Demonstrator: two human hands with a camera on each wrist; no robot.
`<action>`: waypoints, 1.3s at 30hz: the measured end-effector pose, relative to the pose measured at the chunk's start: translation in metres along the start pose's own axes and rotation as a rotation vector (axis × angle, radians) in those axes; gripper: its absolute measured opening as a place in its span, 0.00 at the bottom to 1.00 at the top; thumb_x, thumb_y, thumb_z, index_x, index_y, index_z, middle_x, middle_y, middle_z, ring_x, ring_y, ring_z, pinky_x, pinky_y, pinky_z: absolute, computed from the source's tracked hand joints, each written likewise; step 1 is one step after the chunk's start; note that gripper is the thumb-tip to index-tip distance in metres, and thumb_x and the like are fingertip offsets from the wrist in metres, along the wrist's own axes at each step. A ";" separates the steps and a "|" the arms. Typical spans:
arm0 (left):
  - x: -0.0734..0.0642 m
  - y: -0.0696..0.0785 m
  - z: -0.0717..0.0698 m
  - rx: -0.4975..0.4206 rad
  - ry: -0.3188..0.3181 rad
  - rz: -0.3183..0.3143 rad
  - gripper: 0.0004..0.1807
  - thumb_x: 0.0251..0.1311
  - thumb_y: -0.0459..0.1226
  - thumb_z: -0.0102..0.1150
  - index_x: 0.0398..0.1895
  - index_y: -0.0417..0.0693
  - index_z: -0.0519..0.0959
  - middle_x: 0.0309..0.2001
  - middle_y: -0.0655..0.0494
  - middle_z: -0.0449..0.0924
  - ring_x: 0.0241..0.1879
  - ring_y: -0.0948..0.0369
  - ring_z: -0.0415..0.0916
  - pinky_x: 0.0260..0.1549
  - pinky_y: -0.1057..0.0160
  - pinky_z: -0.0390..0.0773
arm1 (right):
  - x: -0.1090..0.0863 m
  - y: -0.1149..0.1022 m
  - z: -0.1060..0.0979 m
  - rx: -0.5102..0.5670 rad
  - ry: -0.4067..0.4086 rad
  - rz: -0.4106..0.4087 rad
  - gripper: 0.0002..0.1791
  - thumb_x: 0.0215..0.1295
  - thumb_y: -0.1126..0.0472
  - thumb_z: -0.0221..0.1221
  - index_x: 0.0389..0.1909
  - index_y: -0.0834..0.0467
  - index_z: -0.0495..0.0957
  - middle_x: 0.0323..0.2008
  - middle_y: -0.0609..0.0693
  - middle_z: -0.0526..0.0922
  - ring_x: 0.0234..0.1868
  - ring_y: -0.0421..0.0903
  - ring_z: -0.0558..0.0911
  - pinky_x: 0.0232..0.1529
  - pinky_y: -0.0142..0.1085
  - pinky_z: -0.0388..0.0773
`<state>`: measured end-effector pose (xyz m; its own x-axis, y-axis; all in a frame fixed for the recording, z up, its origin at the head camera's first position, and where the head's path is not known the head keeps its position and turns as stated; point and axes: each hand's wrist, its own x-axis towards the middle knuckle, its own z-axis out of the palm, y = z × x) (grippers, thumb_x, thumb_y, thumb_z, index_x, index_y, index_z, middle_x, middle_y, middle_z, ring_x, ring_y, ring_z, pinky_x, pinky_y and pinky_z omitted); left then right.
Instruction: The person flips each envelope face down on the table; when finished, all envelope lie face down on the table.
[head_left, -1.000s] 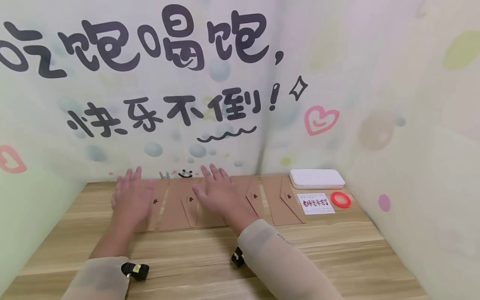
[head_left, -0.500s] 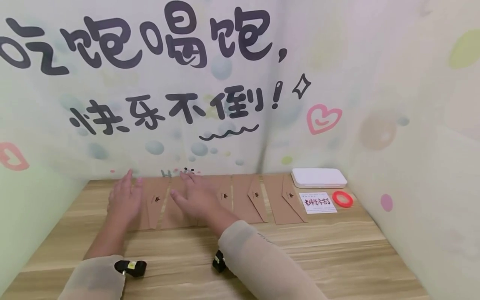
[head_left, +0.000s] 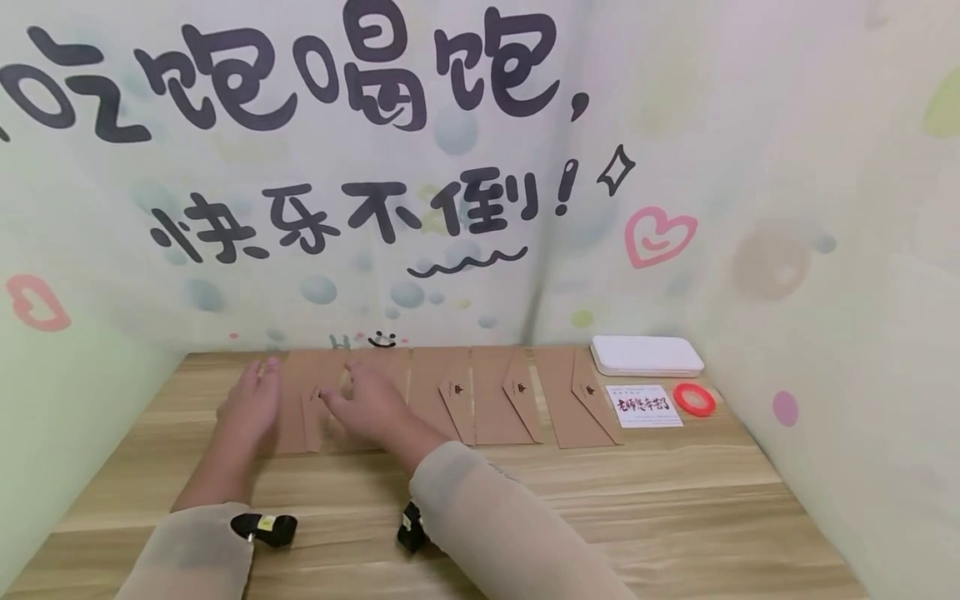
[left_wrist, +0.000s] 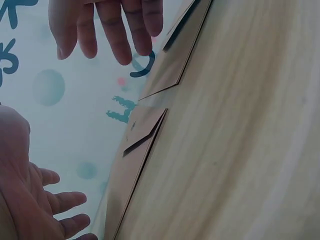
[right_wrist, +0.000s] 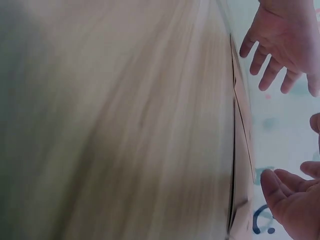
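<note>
Five brown envelopes [head_left: 442,383] in a row along worktop [head_left: 337,517] back edge. Left grip [head_left: 250,400]: fingers extended, nothing held, at left end of row, near back left corner. Right grip [head_left: 372,404]: fingers relaxed, nothing held, over second envelope from left; can't tell if touching. White case [head_left: 647,357] at back right corner, printed card [head_left: 645,407] in front, red ring [head_left: 678,395] beside card.
</note>
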<state>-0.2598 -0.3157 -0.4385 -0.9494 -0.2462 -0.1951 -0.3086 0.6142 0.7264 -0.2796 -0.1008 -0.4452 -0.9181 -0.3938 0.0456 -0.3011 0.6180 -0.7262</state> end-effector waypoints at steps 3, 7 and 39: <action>0.000 -0.004 -0.001 -0.013 -0.011 -0.029 0.53 0.72 0.72 0.06 0.88 0.46 0.30 0.86 0.31 0.34 0.80 0.20 0.30 0.73 0.16 0.38 | 0.001 -0.003 0.006 0.064 -0.018 0.044 0.40 0.77 0.31 0.53 0.82 0.46 0.64 0.74 0.49 0.78 0.73 0.46 0.79 0.70 0.45 0.80; -0.001 -0.006 -0.001 -0.013 -0.026 -0.037 0.54 0.72 0.72 0.06 0.88 0.45 0.30 0.86 0.32 0.35 0.81 0.21 0.30 0.75 0.17 0.38 | 0.002 -0.008 0.012 0.146 -0.024 0.097 0.40 0.76 0.32 0.55 0.81 0.48 0.67 0.66 0.51 0.85 0.66 0.46 0.84 0.65 0.43 0.83; -0.008 -0.001 0.000 -0.007 -0.132 -0.016 0.56 0.74 0.72 0.14 0.87 0.37 0.36 0.85 0.27 0.40 0.83 0.26 0.38 0.80 0.26 0.46 | 0.014 -0.015 0.018 1.000 -0.042 0.434 0.36 0.66 0.74 0.66 0.76 0.65 0.70 0.65 0.63 0.81 0.54 0.55 0.87 0.61 0.44 0.86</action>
<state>-0.2523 -0.3145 -0.4375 -0.9441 -0.1547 -0.2910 -0.3233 0.6059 0.7269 -0.2837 -0.1275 -0.4458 -0.8801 -0.3108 -0.3589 0.4097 -0.1153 -0.9049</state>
